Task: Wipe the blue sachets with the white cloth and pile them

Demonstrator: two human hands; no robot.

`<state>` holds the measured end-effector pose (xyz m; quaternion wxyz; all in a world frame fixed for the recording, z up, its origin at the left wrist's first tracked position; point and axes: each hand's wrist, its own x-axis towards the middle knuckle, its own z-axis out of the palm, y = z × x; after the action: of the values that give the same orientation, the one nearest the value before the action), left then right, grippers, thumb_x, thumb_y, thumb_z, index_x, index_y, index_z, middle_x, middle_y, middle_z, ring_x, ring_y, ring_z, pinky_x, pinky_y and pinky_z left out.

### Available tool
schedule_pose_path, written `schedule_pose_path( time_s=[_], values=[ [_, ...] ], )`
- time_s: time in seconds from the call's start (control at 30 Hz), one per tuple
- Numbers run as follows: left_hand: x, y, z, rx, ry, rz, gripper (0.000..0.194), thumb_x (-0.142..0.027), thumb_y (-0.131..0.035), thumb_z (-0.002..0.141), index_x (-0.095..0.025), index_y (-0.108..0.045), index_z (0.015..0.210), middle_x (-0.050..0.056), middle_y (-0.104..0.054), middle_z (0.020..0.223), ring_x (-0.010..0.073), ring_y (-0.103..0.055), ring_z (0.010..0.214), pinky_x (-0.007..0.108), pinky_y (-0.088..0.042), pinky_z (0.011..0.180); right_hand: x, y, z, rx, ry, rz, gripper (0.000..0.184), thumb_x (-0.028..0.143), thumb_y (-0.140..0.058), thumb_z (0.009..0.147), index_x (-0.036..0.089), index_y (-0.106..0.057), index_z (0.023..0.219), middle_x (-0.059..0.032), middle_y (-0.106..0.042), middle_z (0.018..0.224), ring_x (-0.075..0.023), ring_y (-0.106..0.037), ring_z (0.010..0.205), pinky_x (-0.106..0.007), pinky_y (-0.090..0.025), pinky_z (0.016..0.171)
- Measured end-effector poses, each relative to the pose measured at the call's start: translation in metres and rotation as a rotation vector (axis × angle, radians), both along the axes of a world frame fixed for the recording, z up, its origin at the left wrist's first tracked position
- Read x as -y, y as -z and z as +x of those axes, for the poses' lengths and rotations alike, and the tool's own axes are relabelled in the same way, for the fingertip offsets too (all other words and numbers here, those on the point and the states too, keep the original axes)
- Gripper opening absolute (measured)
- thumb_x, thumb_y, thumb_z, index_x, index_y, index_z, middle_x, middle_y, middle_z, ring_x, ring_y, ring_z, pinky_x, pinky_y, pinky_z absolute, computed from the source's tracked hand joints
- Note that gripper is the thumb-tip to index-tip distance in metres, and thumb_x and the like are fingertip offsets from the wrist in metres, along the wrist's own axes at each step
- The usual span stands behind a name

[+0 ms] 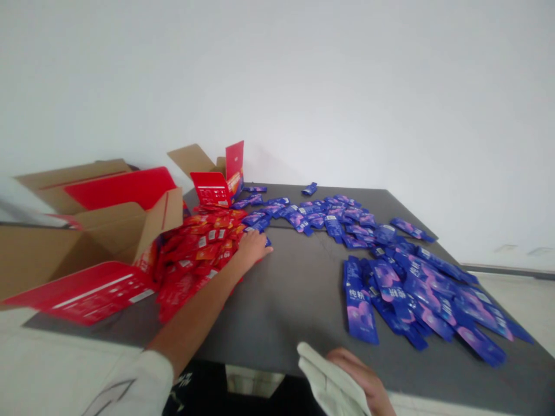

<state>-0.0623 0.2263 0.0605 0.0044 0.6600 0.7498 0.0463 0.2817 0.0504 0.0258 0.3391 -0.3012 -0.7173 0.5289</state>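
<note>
My left hand (252, 249) reaches across the table to where a pile of red sachets (199, 248) meets a band of blue-purple sachets (299, 218). Its fingers rest on the blue sachets there, the thumb stretched apart to the right; the fingertips are partly hidden. Low at the table's front edge, my right hand (362, 378) is closed around a pale, folded cloth-like thing (327, 378), slightly blurred. The nearest sachets to it are a larger heap of blue-purple sachets (411, 289) on the right, with one sachet (359, 303) lying lengthwise at its left edge.
Two opened red cardboard boxes, a large one (104, 289) and a smaller one (212, 188), stand on the left with flaps spread. Another brown flap (65, 179) rises behind the large box. A lone blue sachet (309, 189) lies near the white wall (347, 92) behind the dark grey table (286, 294).
</note>
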Motion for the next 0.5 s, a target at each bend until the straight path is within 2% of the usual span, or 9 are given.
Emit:
schedule_pose_path(
  time_s=[0.17, 0.23, 0.33, 0.5],
  values=[
    [-0.010, 0.000, -0.003, -0.075, 0.009, -0.042, 0.041, -0.048, -0.073, 0.090, -0.014, -0.072, 0.112, 0.022, -0.066, 0.126, 0.0381, -0.056, 0.126, 0.050, -0.039, 0.108, 0.004, -0.001, -0.002, -0.041, 0.047, 0.006, 0.027, 0.050, -0.064, 0.092, 0.024, -0.070, 0.091, -0.0088, -0.066, 0.086, -0.0245, -0.063, 0.073, -0.032, -0.050, 0.066],
    [-0.017, -0.002, -0.003, -0.083, 0.014, -0.097, 0.038, -0.047, -0.070, 0.094, -0.014, -0.070, 0.115, 0.018, -0.066, 0.127, 0.0333, -0.058, 0.124, 0.052, -0.043, 0.108, 0.005, -0.003, -0.002, -0.043, 0.054, -0.006, 0.026, 0.050, -0.064, 0.093, 0.024, -0.071, 0.093, -0.0091, -0.066, 0.088, -0.0249, -0.064, 0.075, -0.032, -0.051, 0.068],
    [-0.028, -0.008, -0.001, -0.066, 0.018, -0.201, 0.036, -0.041, -0.066, 0.099, -0.017, -0.065, 0.125, 0.011, -0.065, 0.130, 0.0254, -0.064, 0.115, 0.050, -0.053, 0.101, 0.003, -0.004, -0.002, -0.025, -0.002, -0.028, 0.026, 0.049, -0.064, 0.092, 0.024, -0.071, 0.091, -0.0087, -0.066, 0.087, -0.0242, -0.064, 0.074, -0.031, -0.050, 0.066],
    [-0.038, -0.014, 0.004, -0.035, 0.010, -0.272, 0.036, -0.038, -0.066, 0.099, -0.018, -0.063, 0.129, 0.011, -0.064, 0.131, 0.0247, -0.066, 0.113, 0.047, -0.058, 0.096, 0.001, -0.002, -0.001, -0.037, 0.013, 0.002, 0.028, 0.050, -0.063, 0.093, 0.024, -0.071, 0.090, -0.0086, -0.065, 0.085, -0.0244, -0.063, 0.073, -0.031, -0.050, 0.065]
  ],
)
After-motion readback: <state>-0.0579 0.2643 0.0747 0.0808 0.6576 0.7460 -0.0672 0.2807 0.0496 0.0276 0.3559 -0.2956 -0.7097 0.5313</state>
